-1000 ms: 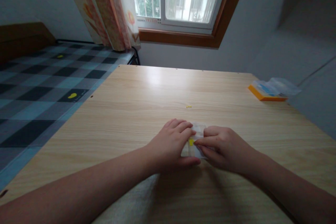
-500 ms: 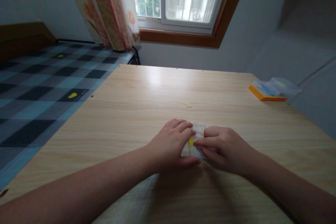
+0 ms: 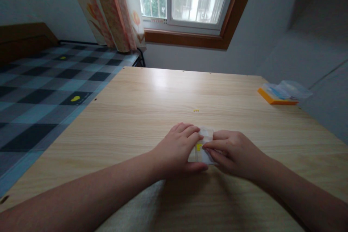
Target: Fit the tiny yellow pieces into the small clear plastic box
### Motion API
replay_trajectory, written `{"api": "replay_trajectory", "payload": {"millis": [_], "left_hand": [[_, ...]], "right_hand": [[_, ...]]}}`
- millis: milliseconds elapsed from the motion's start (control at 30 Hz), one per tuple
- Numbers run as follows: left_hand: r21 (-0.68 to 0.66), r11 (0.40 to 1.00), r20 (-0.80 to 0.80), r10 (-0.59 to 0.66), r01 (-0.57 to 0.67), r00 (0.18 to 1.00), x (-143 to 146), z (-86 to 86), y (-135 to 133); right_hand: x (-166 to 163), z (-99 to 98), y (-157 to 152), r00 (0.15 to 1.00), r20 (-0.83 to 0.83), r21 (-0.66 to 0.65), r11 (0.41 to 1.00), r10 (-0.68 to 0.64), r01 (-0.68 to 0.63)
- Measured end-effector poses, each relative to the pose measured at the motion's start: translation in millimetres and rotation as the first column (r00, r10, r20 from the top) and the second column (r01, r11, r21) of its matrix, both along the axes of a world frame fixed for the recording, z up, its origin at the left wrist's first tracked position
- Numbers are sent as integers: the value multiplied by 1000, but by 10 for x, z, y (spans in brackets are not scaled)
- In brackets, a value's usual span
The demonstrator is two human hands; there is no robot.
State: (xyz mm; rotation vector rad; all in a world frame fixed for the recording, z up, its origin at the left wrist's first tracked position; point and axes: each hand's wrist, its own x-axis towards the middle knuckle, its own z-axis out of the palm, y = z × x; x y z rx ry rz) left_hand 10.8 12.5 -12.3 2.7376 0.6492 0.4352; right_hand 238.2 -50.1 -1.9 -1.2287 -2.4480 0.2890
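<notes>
On the light wooden table (image 3: 141, 116) lies a small clear plastic bag (image 3: 203, 151) with a yellow piece inside. My left hand (image 3: 176, 150) presses on its left side, fingers curled over the top and thumb under the near edge. My right hand (image 3: 232, 152) pinches the bag from the right, fingertips meeting at the yellow piece. Most of the bag is hidden under both hands. A few tiny yellow bits (image 3: 195, 110) lie on the table beyond the hands.
An orange-edged flat box with a clear plastic bag on it (image 3: 281, 93) sits at the table's far right edge. A bed with a blue and black checked cover (image 3: 40, 90) runs along the left. A window and curtain are behind the table.
My right hand has shifted very slightly over the bag; otherwise nothing has moved.
</notes>
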Motion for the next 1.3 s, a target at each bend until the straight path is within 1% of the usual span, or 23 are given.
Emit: {"api": "replay_trajectory", "payload": {"millis": [133,333,533,733,1067,1200,1300], "left_hand": [[8,1000,-6,-10,10,1000,4,8,0],[21,1000,-3,-4,4,1000,15,25,-5],[19,1000,-15,1,0,1000,15,39,-2],[14,1000,-21,-4,4,1000,15,29,3],[6,1000,-8,0,1,1000,13,21,-1],[11,1000,-7,-1,1,1000,11,9,10],[10,1000,-12,-3,3,1000,10,12,9]], "right_hand": [[4,-20,-10,1000,15,-2,1000,0,0],[-9,-29,-24,1000,22,37,999,-5,4],[-27,-38,-18,998,57,60,998,-41,37],[-24,-37,-34,998,47,90,995,-38,34],[-14,-34,-31,998,53,78,997,-27,22],[-32,-18,-41,999,34,104,994,-15,11],[-12,20,-26,997,-74,148,989,1,10]]}}
